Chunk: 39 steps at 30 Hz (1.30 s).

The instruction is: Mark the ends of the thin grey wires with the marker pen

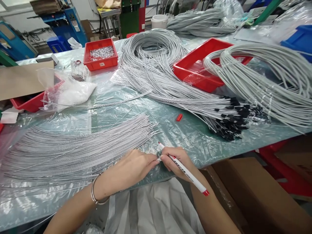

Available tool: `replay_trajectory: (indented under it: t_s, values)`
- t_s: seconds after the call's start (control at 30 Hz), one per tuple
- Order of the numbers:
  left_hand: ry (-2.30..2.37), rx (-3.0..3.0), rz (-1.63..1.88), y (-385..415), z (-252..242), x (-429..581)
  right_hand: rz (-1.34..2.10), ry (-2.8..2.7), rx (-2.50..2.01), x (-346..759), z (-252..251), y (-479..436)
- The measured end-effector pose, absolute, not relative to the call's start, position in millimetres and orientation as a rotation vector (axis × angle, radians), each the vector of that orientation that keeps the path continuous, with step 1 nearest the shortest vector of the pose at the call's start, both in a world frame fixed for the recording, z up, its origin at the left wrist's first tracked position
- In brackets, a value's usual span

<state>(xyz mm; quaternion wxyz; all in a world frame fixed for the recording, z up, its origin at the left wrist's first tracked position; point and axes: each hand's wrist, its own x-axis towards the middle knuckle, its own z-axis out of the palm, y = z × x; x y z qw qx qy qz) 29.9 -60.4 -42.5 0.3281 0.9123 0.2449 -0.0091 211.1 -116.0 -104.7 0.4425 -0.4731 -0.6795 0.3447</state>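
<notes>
My right hand (179, 161) is closed around a white marker pen (186, 172) with red ends. Its uncapped red tip points up and away, past my fingers. Close beside it, my left hand (136, 164) is pinched at the thumb and forefinger on what looks like a thin grey wire (159, 159); only a short pale end shows between the two hands. A spread of loose cut grey wires (80, 148) lies on the table to the left, partly behind my left hand. Further off sits a small red pen cap (179, 117).
Behind lie a large wire coil (153, 48) with black connectors (231, 120), another coil (265, 74) at right, a red tray (195, 68), and a red bin (101, 63) of small metal parts. A plastic bag (75, 92) sits left. Cardboard boxes (258, 191) stand below the table's right edge.
</notes>
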Motion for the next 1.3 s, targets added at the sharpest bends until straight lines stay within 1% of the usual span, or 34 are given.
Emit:
replay_trajectory:
  t_s: [0.13,0.23,0.33,0.6,0.87,0.97,1.07,1.17,1.23,1.3]
  values:
    - [0.675,2.195,-0.015,-57,-41,30,0.826,-1.594,-1.197,210,-109,-119]
    - [0.741,1.971,0.02,-50,-34,29,0.629,-1.414,-1.256,207,-114,-124]
    - [0.729,1.852,0.028,-43,-27,26,0.487,-1.387,-1.268,199,-116,-128]
    - [0.761,1.95,0.012,-40,-17,28,0.23,-1.49,-1.194,178,-114,-128]
    - [0.8,2.043,0.063,-45,-18,33,0.115,-1.631,-1.183,192,-111,-129]
    - [0.75,2.081,0.072,-47,-17,33,0.2,-1.589,-1.176,197,-106,-127]
    - [0.65,2.133,0.027,-50,-15,31,0.49,-1.507,-1.216,201,-100,-125]
    - [0.592,2.151,-0.068,-51,-14,30,0.765,-1.57,-1.222,203,-98,-122]
    - [0.572,2.124,-0.119,-50,-13,30,0.851,-1.614,-1.196,203,-99,-122]
    - [0.546,2.068,-0.157,-49,-11,29,0.858,-1.623,-1.161,204,-99,-123]
